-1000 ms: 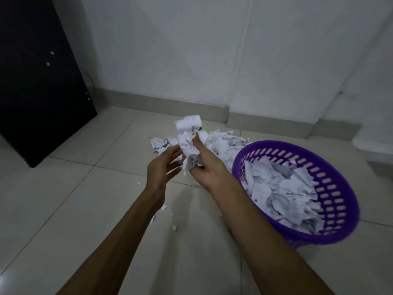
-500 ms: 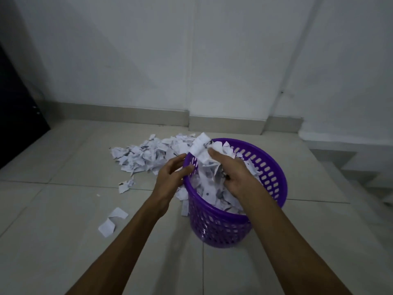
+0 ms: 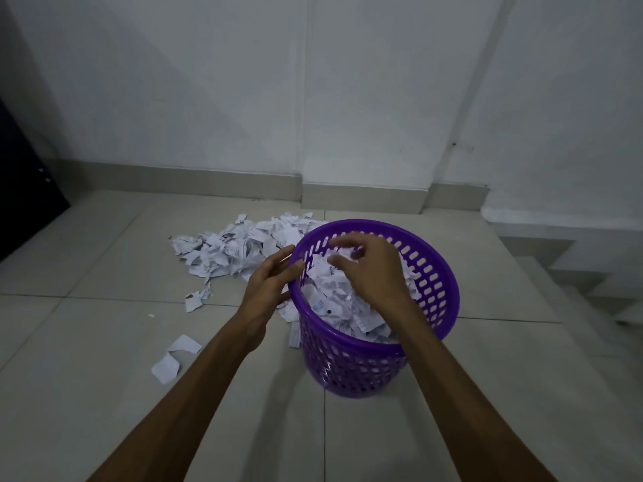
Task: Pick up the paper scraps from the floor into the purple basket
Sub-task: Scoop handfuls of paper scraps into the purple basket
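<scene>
1. The right hand [image 3: 374, 269] is held over the purple basket [image 3: 436, 300], grip released; the left hand [image 3: 269, 281], fingers relaxed, rests at the rim.
2. Paper scraps [image 3: 229, 250] remain piled on the floor [image 3: 87, 342] just left of the basket.
3. The scraps are judged light, limp and easily scattered; gathering by bunched handfuls is advised.
4. Open floor is available to the left; the wall [image 3: 313, 99] lies behind.

Right hand [image 3: 374, 269] blurred, hides scraps in basket [image 3: 438, 290]; dark door [image 3: 21, 189] cut off left.

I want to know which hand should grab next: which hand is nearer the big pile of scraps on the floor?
Left. The left hand is at the purple basket's left rim, beside the pile of scraps. The right hand is over the basket, farther away.
</scene>
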`<state>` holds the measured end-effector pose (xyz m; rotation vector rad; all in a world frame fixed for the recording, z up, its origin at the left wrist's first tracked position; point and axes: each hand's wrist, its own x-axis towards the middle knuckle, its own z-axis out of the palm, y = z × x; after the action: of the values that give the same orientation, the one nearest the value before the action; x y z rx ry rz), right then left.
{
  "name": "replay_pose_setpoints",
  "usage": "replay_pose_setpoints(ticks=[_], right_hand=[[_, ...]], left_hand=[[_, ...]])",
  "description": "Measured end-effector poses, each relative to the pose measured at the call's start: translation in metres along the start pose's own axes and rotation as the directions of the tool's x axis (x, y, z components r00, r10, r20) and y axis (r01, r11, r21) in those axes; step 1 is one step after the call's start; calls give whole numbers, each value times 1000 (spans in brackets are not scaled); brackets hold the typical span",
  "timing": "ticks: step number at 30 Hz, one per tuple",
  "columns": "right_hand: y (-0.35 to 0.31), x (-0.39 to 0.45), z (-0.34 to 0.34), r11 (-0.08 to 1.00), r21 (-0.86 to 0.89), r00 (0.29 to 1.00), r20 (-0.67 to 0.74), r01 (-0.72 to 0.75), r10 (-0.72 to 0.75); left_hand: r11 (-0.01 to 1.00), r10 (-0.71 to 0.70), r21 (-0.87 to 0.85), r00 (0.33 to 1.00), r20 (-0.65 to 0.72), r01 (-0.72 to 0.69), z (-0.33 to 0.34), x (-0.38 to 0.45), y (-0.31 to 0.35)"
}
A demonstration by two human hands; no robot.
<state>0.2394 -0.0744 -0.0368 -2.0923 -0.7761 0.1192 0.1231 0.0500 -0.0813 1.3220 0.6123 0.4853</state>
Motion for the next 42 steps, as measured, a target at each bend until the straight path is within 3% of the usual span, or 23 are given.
replay_pose_setpoints(ticks=[4, 6, 11, 15, 22, 27, 31, 34, 37, 39, 42], right_hand=[[20, -6, 17, 982, -92, 935, 302, -164, 185], [26, -9, 20, 968, -131, 905, 347, -213, 246], [15, -3, 12, 977, 21, 965, 163, -211, 205], [-19, 9, 7, 997, 42, 998, 7, -62, 62], [-85, 2, 46, 956, 248, 985, 39, 155, -169], [-75, -14, 109, 957, 282, 955, 259, 68, -144], [-20, -45, 176, 976, 184, 910, 413, -113, 28], [16, -79, 212, 970, 47, 818, 547, -240, 176], [36, -101, 235, 972, -33, 790, 577, -231, 207], [40, -105, 250, 977, -10, 819, 542, -214, 185], [40, -99, 270, 991, 29, 872, 479, -133, 103]], left_hand=[[1000, -13, 1, 1000, 15, 13, -4, -1, 0], [1000, -17, -11, 999, 31, 18, -5, -2, 0], [1000, -14, -9, 1000, 19, 14, -7, -2, 6], [999, -19, -37, 1000, -5, 19, -19, 0, 5], [988, -106, -136, 968, -227, 76, -83, -6, -9], [976, -199, -162, 901, -386, 147, -143, -19, -41], [974, -226, -107, 822, -523, 200, -181, -37, -75], [966, -246, -83, 778, -578, 244, -206, -46, -97], [965, -209, 25, 823, -528, 260, -222, -50, -112], [943, -169, 178, 867, -468, 280, -226, -50, -117], [934, -167, 224, 894, -416, 278, -225, -40, -126]])
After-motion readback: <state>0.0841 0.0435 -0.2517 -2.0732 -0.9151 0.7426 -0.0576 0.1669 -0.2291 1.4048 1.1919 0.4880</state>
